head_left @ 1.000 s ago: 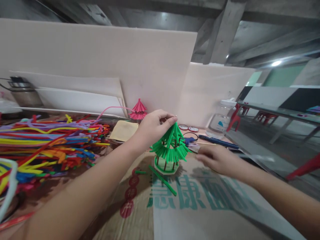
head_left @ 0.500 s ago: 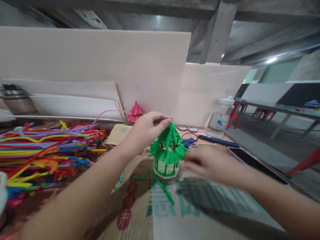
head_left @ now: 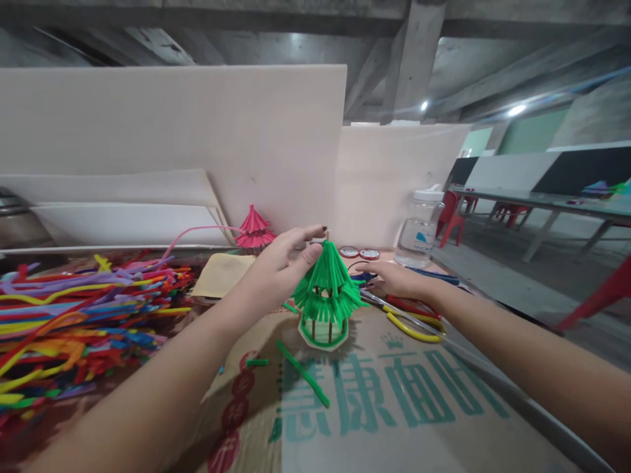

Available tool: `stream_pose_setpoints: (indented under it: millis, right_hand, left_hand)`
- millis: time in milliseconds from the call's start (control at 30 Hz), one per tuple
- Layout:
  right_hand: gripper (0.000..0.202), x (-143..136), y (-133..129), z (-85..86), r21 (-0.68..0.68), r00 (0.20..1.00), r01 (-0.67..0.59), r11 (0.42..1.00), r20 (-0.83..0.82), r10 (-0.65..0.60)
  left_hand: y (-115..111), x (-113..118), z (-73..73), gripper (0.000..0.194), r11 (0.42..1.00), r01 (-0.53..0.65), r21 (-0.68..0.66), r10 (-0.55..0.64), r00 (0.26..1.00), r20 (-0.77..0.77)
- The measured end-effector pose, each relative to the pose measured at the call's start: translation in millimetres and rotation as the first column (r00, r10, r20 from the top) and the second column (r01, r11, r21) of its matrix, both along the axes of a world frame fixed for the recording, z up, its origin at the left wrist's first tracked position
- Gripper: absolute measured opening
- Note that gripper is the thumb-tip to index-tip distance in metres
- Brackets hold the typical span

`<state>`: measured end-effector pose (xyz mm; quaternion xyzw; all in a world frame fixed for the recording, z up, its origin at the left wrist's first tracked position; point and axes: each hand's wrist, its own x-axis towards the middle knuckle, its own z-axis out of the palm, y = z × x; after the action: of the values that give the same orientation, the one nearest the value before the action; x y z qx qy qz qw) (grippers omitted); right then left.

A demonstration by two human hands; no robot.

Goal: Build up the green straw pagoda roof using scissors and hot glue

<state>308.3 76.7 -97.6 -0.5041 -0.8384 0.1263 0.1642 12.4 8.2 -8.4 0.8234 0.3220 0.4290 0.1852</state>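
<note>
A green model [head_left: 328, 289] with a two-tiered roof of fuzzy stems stands upright on its octagonal base on printed cardboard. At its peak is my left hand [head_left: 286, 259], thumb and index finger closed around the top beside a thin stick. My right hand [head_left: 394, 279] is right of the roof, its fingers apart around a blue-handled tool [head_left: 362, 277] that lies behind the model. Whether the fingertips touch that tool is hard to tell. Just below my right hand lies a tool with yellow and red handles [head_left: 414, 326]. A green stem piece [head_left: 303, 374] rests in front of the base.
Many coloured stems [head_left: 73, 309] are heaped at the left. Behind are a pink model [head_left: 255, 230], a yellowish pad [head_left: 221, 274], two small round items [head_left: 359, 252] and a clear bottle [head_left: 419, 230]. Tall pale boards [head_left: 172, 144] stand at the back.
My right hand has moved away from the model's side, back to the blue-handled tool, uncovering the yellow and red handles. My left hand remains at the peak. The view has shifted slightly right.
</note>
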Motion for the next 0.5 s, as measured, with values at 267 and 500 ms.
stream_pose_setpoints:
  millis: [267,500]
  right_hand:
    - [0.045,-3.9,19.0,-7.0,-0.039,0.999,-0.049,0.998,-0.018,0.049]
    - [0.032,-4.0,27.3,-18.8,-0.090,0.997,0.028,0.996,-0.075,-0.035]
  left_hand:
    - [-17.5,4.8,7.6,0.042,0.998,-0.011,-0.066,0.015,0.998,0.054]
    - [-20.7,6.3,15.8,0.024,0.980,-0.080,-0.184,0.108,0.983,0.147]
